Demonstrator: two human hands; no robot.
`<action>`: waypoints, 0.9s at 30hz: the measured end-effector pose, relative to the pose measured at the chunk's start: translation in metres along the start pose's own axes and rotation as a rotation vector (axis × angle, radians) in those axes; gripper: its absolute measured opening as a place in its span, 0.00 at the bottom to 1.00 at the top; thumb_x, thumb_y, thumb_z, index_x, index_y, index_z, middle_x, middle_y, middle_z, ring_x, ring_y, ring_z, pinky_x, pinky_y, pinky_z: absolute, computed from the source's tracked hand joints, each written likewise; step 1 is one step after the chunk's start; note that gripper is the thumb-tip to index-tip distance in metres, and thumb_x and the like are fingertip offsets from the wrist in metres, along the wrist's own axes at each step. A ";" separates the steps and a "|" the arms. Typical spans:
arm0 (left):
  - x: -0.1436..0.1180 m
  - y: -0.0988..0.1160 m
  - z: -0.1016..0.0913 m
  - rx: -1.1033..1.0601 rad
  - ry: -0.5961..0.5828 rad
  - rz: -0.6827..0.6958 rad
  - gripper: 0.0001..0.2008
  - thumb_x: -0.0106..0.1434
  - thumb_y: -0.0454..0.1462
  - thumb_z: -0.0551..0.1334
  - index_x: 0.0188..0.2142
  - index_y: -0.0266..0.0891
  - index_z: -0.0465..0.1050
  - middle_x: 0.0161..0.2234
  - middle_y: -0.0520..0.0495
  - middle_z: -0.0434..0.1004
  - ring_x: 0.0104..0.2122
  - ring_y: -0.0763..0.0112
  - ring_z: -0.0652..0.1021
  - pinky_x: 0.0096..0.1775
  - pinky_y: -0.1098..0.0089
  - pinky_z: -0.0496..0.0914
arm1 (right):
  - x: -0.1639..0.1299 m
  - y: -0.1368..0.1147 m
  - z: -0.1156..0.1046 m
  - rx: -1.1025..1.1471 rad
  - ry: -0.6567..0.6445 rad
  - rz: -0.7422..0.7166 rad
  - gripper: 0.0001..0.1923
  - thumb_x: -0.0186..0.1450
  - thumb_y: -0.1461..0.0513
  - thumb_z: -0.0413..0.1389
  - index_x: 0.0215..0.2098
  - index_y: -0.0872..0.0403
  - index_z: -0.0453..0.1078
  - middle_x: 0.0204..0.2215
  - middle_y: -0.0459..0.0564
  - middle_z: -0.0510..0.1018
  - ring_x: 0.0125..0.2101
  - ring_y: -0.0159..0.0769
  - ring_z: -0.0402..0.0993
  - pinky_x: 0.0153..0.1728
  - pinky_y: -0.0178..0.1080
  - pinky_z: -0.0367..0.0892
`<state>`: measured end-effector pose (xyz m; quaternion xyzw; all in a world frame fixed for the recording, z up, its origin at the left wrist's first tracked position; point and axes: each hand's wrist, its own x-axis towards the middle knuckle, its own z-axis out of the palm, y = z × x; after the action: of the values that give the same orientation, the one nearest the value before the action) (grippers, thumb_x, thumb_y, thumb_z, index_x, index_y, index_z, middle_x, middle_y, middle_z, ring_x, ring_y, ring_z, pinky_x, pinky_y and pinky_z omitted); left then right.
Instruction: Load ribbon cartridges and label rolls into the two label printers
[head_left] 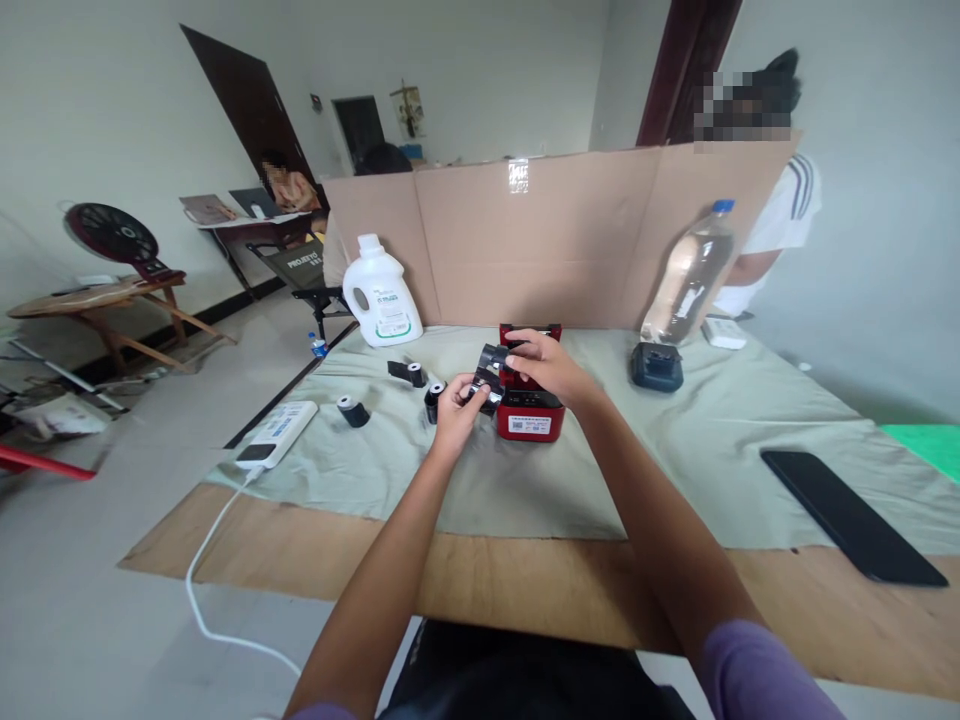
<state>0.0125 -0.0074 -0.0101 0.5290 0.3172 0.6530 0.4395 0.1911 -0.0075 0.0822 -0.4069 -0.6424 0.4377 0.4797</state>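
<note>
Over the table, my left hand (pixel 454 412) pinches the lower end of a shiny black strip (pixel 491 368) that looks like film or ribbon. My right hand (pixel 553 368) has its thumb and fingertips at the strip's upper right edge, with the other fingers bent over it. Just below and behind my hands stands a small red box-like device (pixel 529 424) with a white label on its front and its red lid raised; my right hand partly hides it. A black roll (pixel 433 402) with a white core stands beside my left hand.
Two more black rolls lie left, one upright (pixel 352 410), one partly unrolled (pixel 409 373). A white power strip (pixel 277 434), detergent bottle (pixel 381 295), clear bottle (pixel 690 275), black block (pixel 656 366) and phone (pixel 847 515) sit around. A cardboard screen (pixel 536 245) stands behind; people are beyond it.
</note>
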 end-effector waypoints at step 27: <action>0.004 0.028 -0.020 0.666 0.079 0.474 0.09 0.66 0.42 0.63 0.42 0.43 0.78 0.56 0.42 0.74 0.58 0.57 0.71 0.61 0.53 0.62 | -0.002 0.017 0.035 -0.171 -0.098 -0.197 0.18 0.65 0.59 0.57 0.53 0.53 0.67 0.37 0.50 0.80 0.39 0.38 0.77 0.46 0.44 0.69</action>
<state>-0.0138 -0.0142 0.0116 0.6752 0.3972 0.6177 0.0692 0.1589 -0.0108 0.0597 -0.3592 -0.7370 0.3514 0.4521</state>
